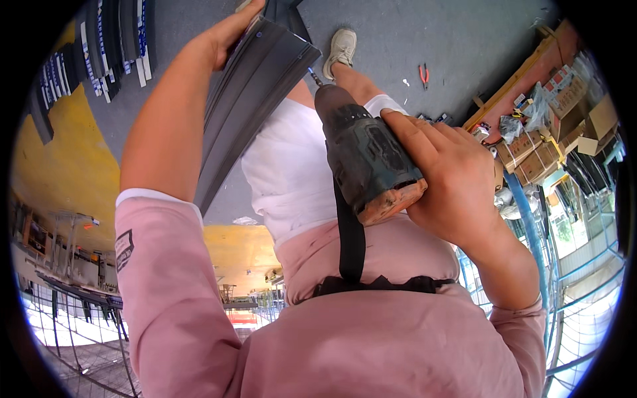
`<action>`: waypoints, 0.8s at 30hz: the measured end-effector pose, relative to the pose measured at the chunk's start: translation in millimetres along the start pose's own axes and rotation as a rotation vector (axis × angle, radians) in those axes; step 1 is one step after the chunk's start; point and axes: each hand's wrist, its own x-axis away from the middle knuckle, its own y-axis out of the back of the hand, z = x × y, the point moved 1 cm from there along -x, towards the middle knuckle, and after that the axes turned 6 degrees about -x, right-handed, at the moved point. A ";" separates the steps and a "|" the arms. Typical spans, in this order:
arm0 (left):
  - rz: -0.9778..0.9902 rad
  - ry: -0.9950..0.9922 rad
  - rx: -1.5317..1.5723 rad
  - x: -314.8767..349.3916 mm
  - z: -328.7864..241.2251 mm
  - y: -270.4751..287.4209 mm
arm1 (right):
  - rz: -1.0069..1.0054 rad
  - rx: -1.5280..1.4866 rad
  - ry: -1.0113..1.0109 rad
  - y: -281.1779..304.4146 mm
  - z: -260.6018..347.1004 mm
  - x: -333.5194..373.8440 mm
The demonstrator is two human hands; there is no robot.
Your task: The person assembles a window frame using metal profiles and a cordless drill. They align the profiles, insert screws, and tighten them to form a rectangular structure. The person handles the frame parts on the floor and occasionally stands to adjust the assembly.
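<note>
My right hand (454, 169) is closed round a dark green cordless drill (371, 149), worn and smeared at its rear end. The drill's bit points up and left, its tip close to the end of a dark grey metal profile (255, 86); I cannot tell whether they touch. A small screw head shows near the profile's upper corner. The long grooved profile stands slanted beside my legs, joined at the top to another dark piece. My left hand (229, 33) grips its far upper edge, with the fingers partly hidden behind it.
Red-handled pliers (424, 76) lie on the grey floor beyond my shoe (342, 50). Stacks of dark profiles (109, 40) with labels are at the far left. Cardboard boxes (531, 156) and plastic bags crowd the right side, near a blue metal post (527, 219).
</note>
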 end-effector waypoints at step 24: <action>0.042 -0.105 0.063 -37.0 2.7 19.8 | -0.055 -0.040 0.009 -16.4 -2.5 -19.1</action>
